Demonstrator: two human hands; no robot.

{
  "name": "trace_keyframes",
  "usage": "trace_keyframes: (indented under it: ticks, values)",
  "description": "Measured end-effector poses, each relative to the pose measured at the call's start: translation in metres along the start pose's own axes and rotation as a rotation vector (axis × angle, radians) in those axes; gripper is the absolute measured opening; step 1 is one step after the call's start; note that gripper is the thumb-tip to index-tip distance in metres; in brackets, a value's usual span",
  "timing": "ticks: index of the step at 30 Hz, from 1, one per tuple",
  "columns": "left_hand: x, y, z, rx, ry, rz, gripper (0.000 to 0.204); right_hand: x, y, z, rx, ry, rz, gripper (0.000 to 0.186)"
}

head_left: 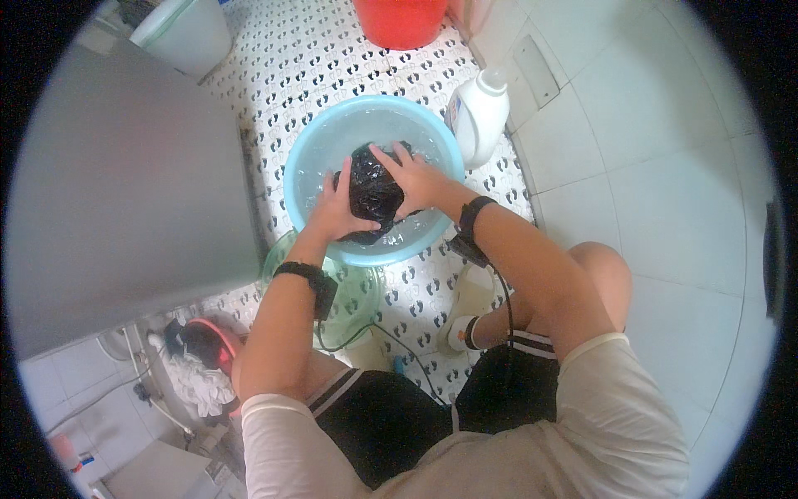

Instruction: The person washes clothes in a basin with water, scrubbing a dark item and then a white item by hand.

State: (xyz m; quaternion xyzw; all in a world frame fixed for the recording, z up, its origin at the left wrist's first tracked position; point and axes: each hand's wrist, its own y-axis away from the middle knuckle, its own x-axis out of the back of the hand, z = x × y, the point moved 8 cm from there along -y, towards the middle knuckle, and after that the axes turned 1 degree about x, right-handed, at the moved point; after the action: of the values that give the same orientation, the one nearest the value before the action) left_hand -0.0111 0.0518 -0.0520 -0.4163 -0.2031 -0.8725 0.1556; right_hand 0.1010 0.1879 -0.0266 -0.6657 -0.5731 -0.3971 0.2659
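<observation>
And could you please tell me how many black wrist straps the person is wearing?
2: the left strap is around the wrist behind the left hand, and the right strap around the wrist behind the right hand.

Wrinkled, wet-looking, glossy cloth (371,191) lies in a smooth plastic basin (293,185), smooth plastic bottle (483,118) at its two o'clock.

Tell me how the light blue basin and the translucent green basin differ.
The light blue basin has a cloudy, pale look; the translucent green basin lets the footprint-patterned floor show through.
The blue one holds water and a black bundle gripped by the left hand and right hand; no hand is on the green one.
The blue rim shows nearly whole; the green one is partly covered by the blue.
Both are round.
</observation>
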Motion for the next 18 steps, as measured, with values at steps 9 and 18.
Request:
trace_keyframes:
  ticks: [9, 18]
  values:
    - [-0.015, -0.023, -0.002, 0.067, -0.109, -0.074, 0.132, -0.019, -0.022, -0.002, 0.044, -0.078, -0.041, 0.112]
    - [-0.022, -0.038, -0.004, 0.187, -0.187, -0.124, 0.084, -0.037, -0.04, 0.003, 0.009, -0.101, -0.101, 0.063]
